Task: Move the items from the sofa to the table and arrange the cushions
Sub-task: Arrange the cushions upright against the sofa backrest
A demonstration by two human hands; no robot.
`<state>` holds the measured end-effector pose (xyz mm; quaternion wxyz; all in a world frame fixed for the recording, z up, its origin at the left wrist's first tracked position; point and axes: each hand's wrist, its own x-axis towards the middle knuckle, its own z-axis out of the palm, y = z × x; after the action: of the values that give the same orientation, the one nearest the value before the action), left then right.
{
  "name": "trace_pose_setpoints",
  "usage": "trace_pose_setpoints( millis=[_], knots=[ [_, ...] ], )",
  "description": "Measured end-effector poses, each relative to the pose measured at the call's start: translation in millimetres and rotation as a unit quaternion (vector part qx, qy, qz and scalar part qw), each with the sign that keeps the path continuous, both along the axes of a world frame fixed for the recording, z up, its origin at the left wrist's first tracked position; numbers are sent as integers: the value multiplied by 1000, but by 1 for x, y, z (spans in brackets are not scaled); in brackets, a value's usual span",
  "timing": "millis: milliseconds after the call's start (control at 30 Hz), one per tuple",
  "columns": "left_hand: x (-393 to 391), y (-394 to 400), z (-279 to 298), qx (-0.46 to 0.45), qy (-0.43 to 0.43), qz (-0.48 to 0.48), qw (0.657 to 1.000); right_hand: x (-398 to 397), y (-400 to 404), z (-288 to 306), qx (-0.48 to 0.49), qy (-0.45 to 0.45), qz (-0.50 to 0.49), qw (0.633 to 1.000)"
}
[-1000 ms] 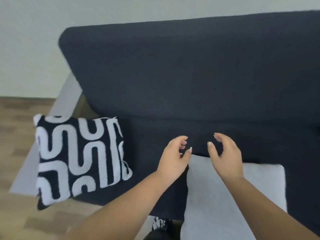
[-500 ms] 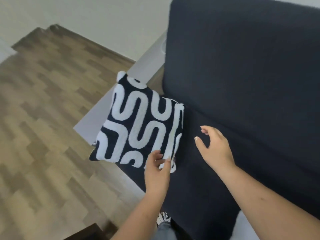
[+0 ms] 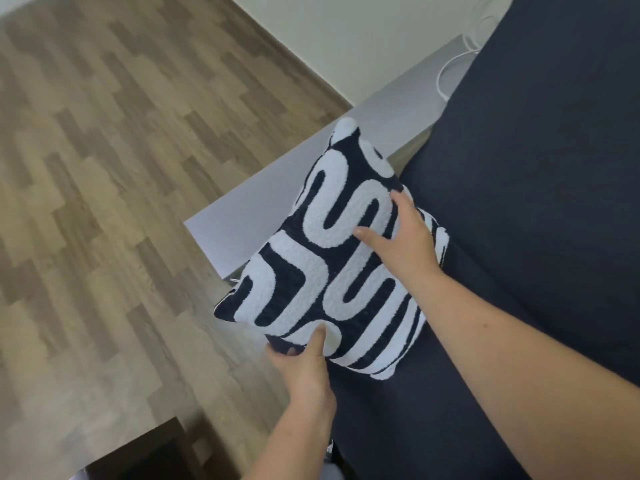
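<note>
the square navy cushion with looping white tufted stripes (image 3: 332,258) sits at the end of the dark navy fabric sofa (image 3: 536,202), propped at a tilt against the pale grey flat armrest (image 3: 277,199), its lower corner poking out past the seat edge over the wood-look plank floor (image 3: 104,202). the left hand (image 3: 304,365) has its near bottom edge pinched, thumb lying up on the patterned face and the fingers tucked underneath, out of sight. the right hand (image 3: 398,237) is spread over the upper right part of the face, thumb stretched out across a white stripe and the fingers curled round the far side edge against the sofa back. it looks a light, squashy thing: the edges already dimple where the hands press, so a pinch at one corner would likely let it flop and twist. the boucle-like pile should give plenty of friction, nothing slippery or breakable here. taking it by two opposite edges, as both hands are placed now, seems the steady way to lift or turn it. a thin white cable (image 3: 450,69) lies on the armrest further back, well apart from the cushion. a dark wooden furniture corner (image 3: 145,452) shows down by the floor.
</note>
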<state>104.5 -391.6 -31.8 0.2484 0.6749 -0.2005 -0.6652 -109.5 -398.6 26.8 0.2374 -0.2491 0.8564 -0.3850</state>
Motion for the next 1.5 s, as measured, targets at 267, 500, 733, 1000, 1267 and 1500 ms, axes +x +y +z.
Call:
trace_pose_setpoints(
  millis=[267,500,733,1000,1267,1500],
  knots=[
    [6,-17,-23,-25,86,-95,991,-30,-24,-3,105,6,38,994],
    [5,-19,-16,-13,38,-160,986,-20,24,9,41,18,-54,998],
    [-61,13,42,-183,51,-330,925,-29,160,22,-61,-12,-272,960],
    [-155,137,92,-246,104,-555,788,-21,370,51,-127,18,-491,862],
    [-204,322,111,-222,138,-661,703,5,573,60,-122,64,-600,788],
    [-230,420,103,-228,147,-706,654,16,677,45,-136,90,-623,765]
  ],
)
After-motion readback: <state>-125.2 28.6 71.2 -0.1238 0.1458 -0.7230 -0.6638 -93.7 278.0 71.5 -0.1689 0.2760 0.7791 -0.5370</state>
